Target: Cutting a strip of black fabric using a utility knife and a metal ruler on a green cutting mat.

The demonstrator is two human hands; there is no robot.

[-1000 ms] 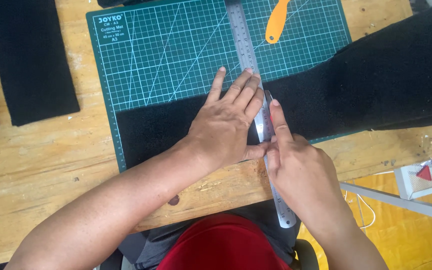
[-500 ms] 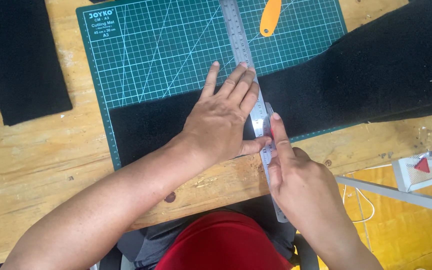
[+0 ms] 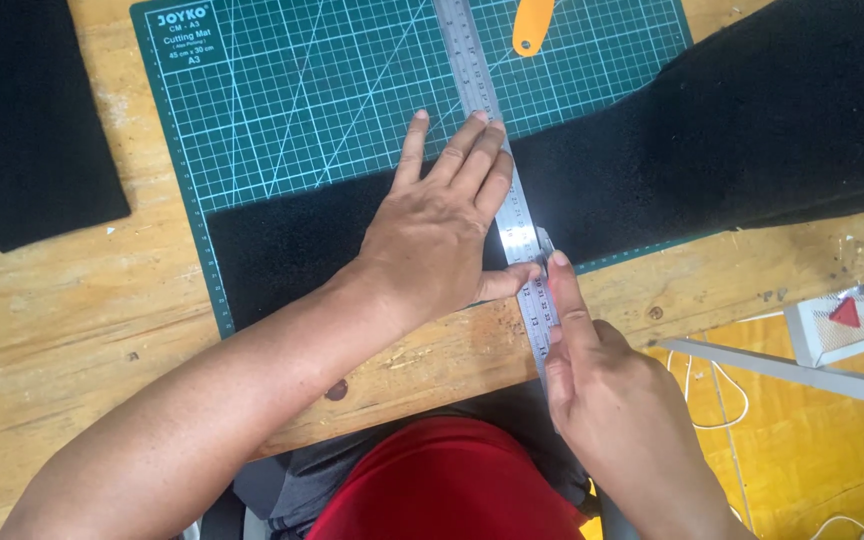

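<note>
Since the earlier frame, the right hand (image 3: 607, 385) had slid nearer along the long shiny metal ruler (image 3: 508, 195), pinching a small cutter. Spread flat, the left hand (image 3: 439, 232) pressed that stiff ruler onto the soft, floppy black cloth (image 3: 672, 160) under its fingers.

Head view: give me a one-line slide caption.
Left hand presses a steel ruler across black fabric on a green cutting mat; right hand at the ruler's near end.

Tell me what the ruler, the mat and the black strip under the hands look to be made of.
Ruler: bare metal, likely steel; shiny grey with engraved marks. Cutting mat: matte green, probably soft plastic or rubber, printed white grid. Black strip: fuzzy, dull surface, looks like felt or foam-backed fabric.
</note>
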